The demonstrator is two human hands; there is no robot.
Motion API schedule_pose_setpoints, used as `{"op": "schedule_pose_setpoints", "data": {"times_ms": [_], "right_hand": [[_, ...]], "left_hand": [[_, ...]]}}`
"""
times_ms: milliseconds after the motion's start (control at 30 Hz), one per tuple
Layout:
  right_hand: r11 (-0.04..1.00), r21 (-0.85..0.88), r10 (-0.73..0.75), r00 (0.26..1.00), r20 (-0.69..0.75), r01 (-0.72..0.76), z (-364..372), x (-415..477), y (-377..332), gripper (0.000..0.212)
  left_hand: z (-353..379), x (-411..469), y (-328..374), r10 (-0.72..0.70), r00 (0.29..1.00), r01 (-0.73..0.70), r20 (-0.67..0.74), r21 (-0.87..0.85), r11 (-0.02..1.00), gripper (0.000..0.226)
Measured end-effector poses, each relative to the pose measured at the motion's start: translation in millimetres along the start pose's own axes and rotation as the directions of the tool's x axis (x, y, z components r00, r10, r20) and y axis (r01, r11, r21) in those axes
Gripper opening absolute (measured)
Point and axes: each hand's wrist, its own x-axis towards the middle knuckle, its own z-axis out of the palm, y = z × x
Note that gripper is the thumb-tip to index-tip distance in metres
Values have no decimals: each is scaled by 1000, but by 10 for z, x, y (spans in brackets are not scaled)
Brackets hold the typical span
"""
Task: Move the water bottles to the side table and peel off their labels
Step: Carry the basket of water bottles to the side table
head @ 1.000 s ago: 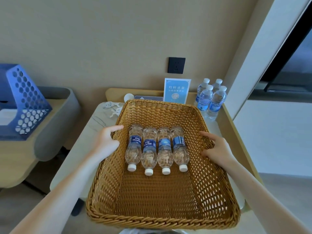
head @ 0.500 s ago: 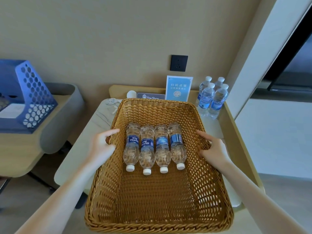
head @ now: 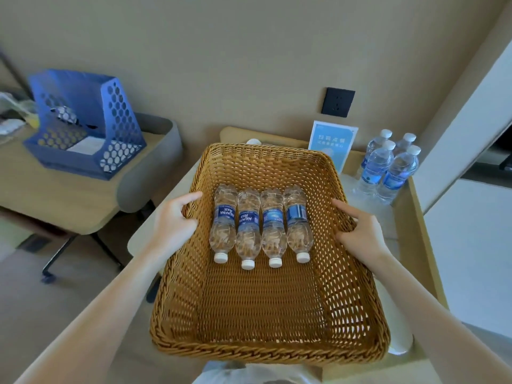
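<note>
A large wicker basket [head: 266, 317] fills the middle of the view. Several clear water bottles [head: 260, 225] with blue labels and white caps lie side by side on its floor, caps toward me. My left hand [head: 173, 224] grips the basket's left rim, thumb on the inside. On the opposite rim my right hand [head: 357, 234] holds the same way. The basket hangs over the white table [head: 385, 217] by the wall.
Several upright water bottles [head: 388, 167] and a blue sign card [head: 331, 144] stand at the back right of the white table. To the left is a wooden side table [head: 55, 200] carrying a blue perforated file rack [head: 86, 120]. A black wall socket [head: 338, 102] is behind.
The view has swung left and the basket has shifted toward the left with it, both hands still on its rims. The side table with the blue rack now shows more fully.
</note>
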Motion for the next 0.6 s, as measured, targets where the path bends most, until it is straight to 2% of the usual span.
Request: {"op": "schedule_pose_setpoints", "data": {"times_ms": [300, 600], "right_hand": [[994, 6, -108, 982, 153, 108, 411, 132, -196, 76], [977, 25, -209, 932, 296, 211, 1145, 146, -737, 77]], "left_hand": [[-426, -368, -373, -131, 982, 135, -136, 21, 991, 68], [-1106, -770, -795, -255, 921, 269, -296, 9, 963, 66]]}}
